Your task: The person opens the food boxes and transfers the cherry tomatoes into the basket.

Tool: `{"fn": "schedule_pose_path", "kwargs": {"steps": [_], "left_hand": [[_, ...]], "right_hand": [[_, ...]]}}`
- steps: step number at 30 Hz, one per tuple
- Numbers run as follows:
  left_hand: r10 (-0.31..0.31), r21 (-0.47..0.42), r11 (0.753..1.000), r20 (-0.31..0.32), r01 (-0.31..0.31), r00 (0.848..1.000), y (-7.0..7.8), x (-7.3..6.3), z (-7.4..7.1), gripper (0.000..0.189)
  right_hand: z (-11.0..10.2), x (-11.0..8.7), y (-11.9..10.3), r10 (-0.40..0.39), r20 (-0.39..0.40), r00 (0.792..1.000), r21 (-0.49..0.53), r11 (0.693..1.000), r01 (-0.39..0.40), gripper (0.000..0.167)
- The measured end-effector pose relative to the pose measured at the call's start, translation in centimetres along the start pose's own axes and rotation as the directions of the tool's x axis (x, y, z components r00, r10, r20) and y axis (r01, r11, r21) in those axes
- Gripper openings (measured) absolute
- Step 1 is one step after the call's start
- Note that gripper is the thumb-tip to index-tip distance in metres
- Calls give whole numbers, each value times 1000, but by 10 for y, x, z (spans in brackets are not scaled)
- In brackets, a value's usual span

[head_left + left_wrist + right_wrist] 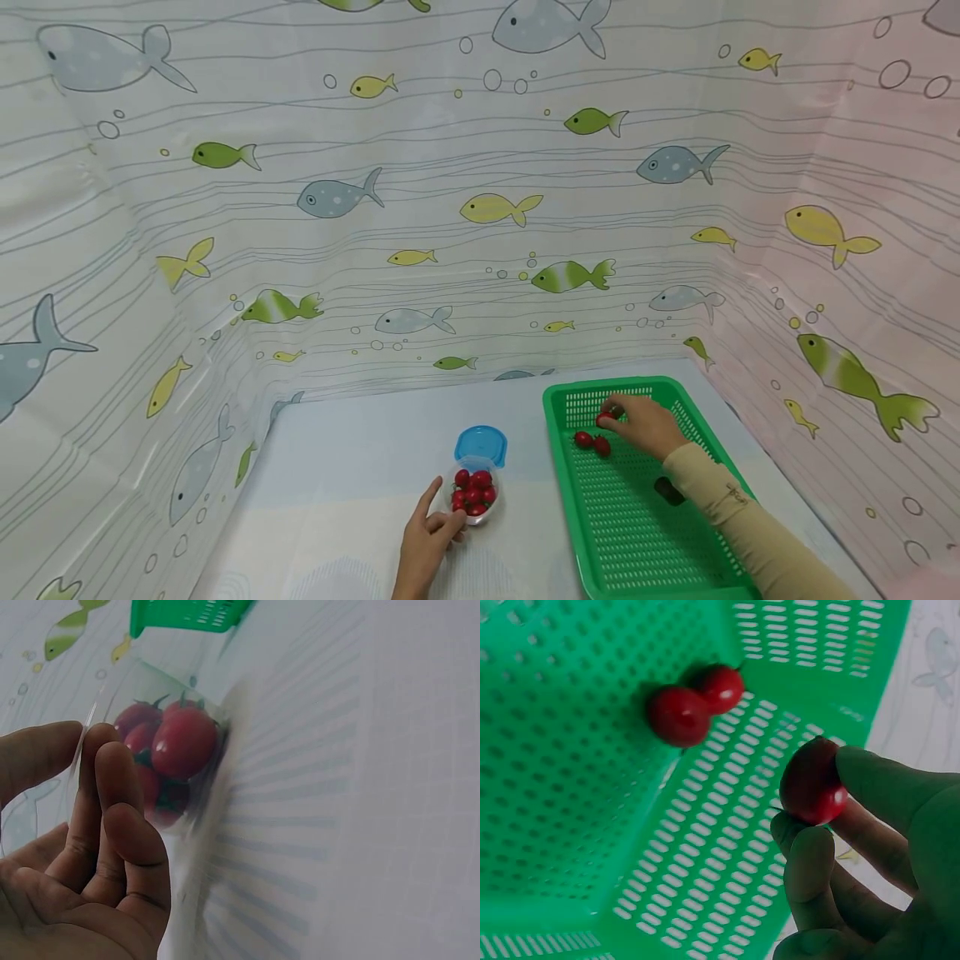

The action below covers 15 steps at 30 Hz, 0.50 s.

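My right hand (645, 423) pinches a cherry tomato (813, 781) between thumb and fingers, above the far part of a green plastic basket (566, 492). Two more cherry tomatoes (679, 716) lie side by side on the basket floor, near its far left corner. On the table, a small clear plastic container (487, 510) holds several red cherry tomatoes (474, 493) with green stems. Its blue lid (481, 446) lies folded back behind it. My left hand (429, 537) pinches the container's rim at the near left; the left wrist view shows the clear edge between thumb and fingertips.
The basket stands on the right side of the white table (337, 467), with slotted walls and a raised rim. A dark object (670, 492) shows beside the right sleeve, over the basket. A fish-patterned curtain (450, 275) encloses the table at the back and sides.
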<state>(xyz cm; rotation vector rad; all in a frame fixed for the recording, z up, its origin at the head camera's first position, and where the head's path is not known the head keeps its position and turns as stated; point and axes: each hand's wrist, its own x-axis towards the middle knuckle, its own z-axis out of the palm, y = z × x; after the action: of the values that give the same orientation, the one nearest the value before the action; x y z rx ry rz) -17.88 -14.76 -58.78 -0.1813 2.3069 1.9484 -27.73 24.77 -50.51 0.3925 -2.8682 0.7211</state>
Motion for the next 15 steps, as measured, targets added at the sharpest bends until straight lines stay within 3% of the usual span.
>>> {"fn": "schedule_pose_path", "kwargs": {"steps": [10,15], "left_hand": [[10,-21,1000,8,-10,1000,8,-6,0,80],[14,-13,1000,-7,-14,1000,1,-3,1,81]], "right_hand": [[6,-4,20,25,17,1000,-10,1000,-25,23],[10,-4,25,47,37,998,-10,999,-46,24]]}}
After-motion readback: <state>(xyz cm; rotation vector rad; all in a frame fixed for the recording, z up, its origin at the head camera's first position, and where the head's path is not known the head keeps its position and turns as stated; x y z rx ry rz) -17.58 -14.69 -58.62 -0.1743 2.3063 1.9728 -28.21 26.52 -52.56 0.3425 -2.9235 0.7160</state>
